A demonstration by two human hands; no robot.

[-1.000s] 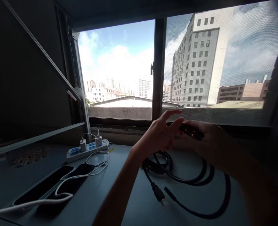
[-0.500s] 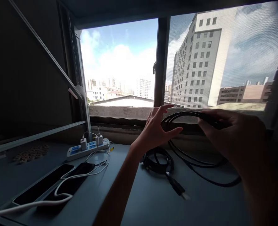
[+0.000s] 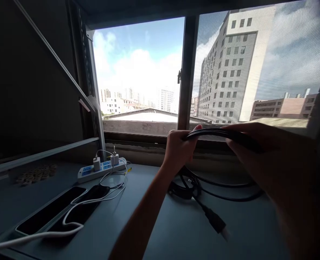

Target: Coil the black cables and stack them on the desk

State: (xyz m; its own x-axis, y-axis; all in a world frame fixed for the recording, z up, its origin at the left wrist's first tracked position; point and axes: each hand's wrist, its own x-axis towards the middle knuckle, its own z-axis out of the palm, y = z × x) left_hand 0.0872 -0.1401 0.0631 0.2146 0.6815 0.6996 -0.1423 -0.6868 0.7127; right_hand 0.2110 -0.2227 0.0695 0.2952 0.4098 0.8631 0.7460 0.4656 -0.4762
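Observation:
A black cable (image 3: 212, 132) runs in several looped strands between my two hands, raised above the table. My left hand (image 3: 180, 146) is closed around the left end of the loops. On the right, my right hand (image 3: 268, 148) grips the same strands between thumb and fingers; its far side is dark. More of the cable droops in curves below. Under my left hand lies a coiled part (image 3: 183, 189), partly hidden by that hand. From it a black connector plug (image 3: 215, 219) with a pale, blurred tip hangs toward me.
On the left of the grey table (image 3: 116, 224) lie two phones (image 3: 54, 209) with a white charging cable (image 3: 92, 201). Behind them stands a power strip (image 3: 102, 168) with two chargers. Small beige pieces (image 3: 37, 175) lie far left. A window (image 3: 138, 79) is behind.
My left hand has gone from spread fingers to closed around the cable strands. The loops between my hands look flatter, and the connector plug has swung to the right and toward me.

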